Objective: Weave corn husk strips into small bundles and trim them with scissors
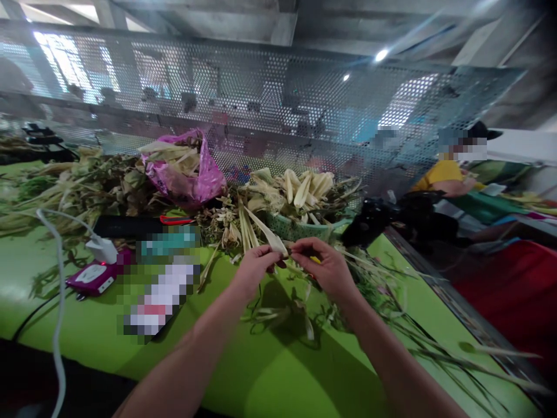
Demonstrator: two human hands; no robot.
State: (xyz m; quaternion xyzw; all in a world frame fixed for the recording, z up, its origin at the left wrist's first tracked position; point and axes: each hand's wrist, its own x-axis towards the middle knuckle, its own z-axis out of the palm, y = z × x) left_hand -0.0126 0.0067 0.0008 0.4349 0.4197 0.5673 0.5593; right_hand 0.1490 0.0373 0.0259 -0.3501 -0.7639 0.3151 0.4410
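Over the green table, my left hand is closed in a pinch on a pale, leaf-like plant husk. Its long pointed end sticks up and away to the left. At the husk's near end, the thumb and fingers of my right hand come together, closed on a thin bit that looks like part of it. Just beyond both hands stands a green basket heaped with pale husks. Loose strips and shreds lie below my hands.
To the left are a purple power strip with a white charger, a white cable and a blurred-out flat item. A pink bag and dried plants sit behind. A perforated metal screen runs across; a person in yellow is at right.
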